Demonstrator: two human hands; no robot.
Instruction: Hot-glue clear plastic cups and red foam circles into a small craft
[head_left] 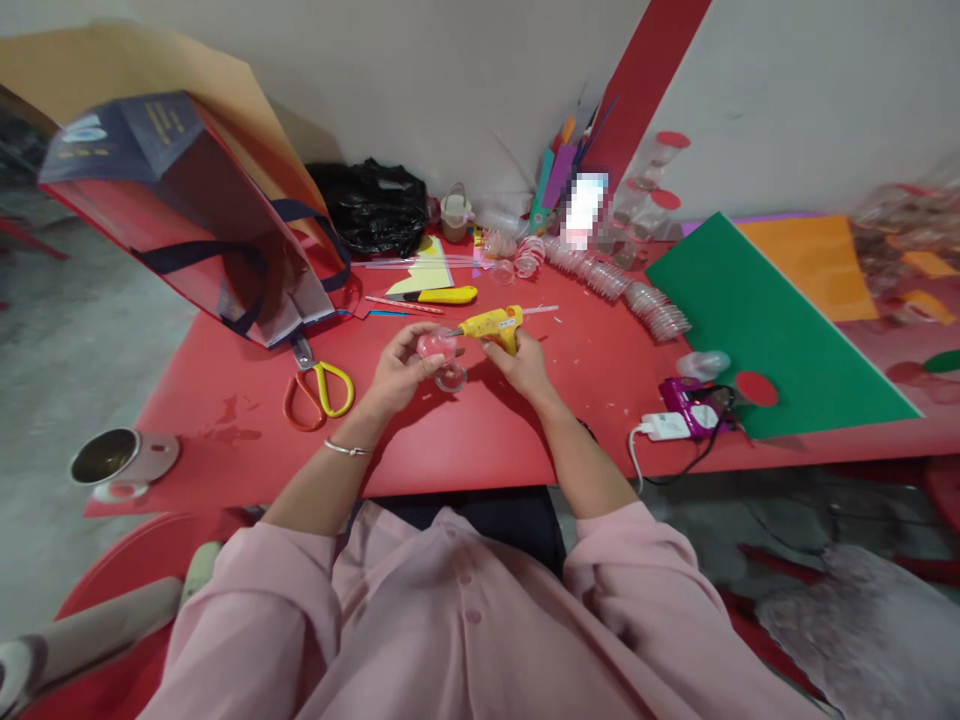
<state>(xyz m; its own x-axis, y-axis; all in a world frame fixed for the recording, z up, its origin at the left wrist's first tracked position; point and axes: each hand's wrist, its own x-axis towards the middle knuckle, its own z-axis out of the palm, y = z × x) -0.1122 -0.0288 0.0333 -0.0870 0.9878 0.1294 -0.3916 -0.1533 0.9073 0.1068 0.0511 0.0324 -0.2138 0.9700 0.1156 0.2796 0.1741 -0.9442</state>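
My right hand is wrapped round the handle of a yellow glue gun, its nozzle pointing left. A clear glue stick juts from the gun's rear. In my left hand is a small clear plastic cup that looks pink, gripped between thumb and fingers. The nozzle tip meets or nearly meets the cup's edge; I cannot tell which. Just below the cup, a clear round rim shows over the red table.
Scissors and a yellow utility knife lie near my left hand. A mug stands at the left edge, a large paper bag behind. Stacked plastic cups, a green board and a purple power block with cables are rightward.
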